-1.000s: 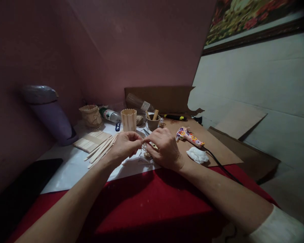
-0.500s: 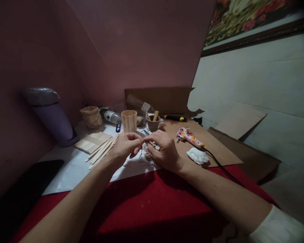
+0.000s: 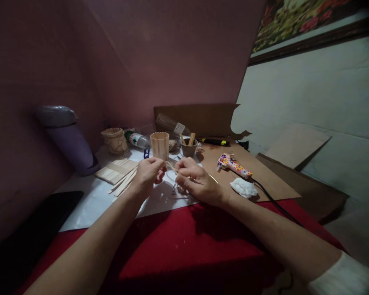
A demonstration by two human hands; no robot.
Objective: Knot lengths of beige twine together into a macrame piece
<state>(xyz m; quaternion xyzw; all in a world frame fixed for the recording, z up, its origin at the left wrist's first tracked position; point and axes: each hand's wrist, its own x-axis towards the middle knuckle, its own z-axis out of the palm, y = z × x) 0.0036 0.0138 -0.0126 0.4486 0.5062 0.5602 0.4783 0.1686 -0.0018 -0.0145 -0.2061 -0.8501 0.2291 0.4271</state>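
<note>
Twine [image 3: 171,165], a thin pale strand, centre of frame: spans the short gap between left hand [image 3: 148,174] and right hand [image 3: 199,182], just above a white sheet [image 3: 89,205]. Compared with the two preceding views, now shows more of its length, with both sets of fingertips farther apart. By judgement, now offers a short exposed section between two grips, open to inspection or handling.

Fingers of left hand: closed in a pinch on the near-left end of this section, thumb and forefinger together. Fingers of right hand: curled and likewise pinching the strand on the opposite side. Exact contact under the right fingertips: partly hidden, hard to read. Tension: seemingly slight, judging by the gentle bend.

Below right hand: a small tangle [image 3: 181,188], partly covered. At its outer edge: a gold-coloured curved piece [image 3: 214,178]; whether held or merely lying behind, cannot tell. Small white bits [image 3: 161,196], lower centre, on the sheet: now plainly exposed, unlike in the preceding views.

Just beyond left hand: an upright scalloped stick cup [image 3: 160,147]. Left of centre: loose flat sticks [image 3: 123,185] beside a banded stick bundle [image 3: 112,173]. Behind the hands, slightly right of centre: a small pot [image 3: 189,151] with upright wooden pieces. Right of centre, on brown cardboard [image 3: 273,188]: a flower-patterned glue gun [image 3: 233,164], with a white wad [image 3: 244,188] near its handle. Lower centre: red cloth [image 3: 184,246].
</note>
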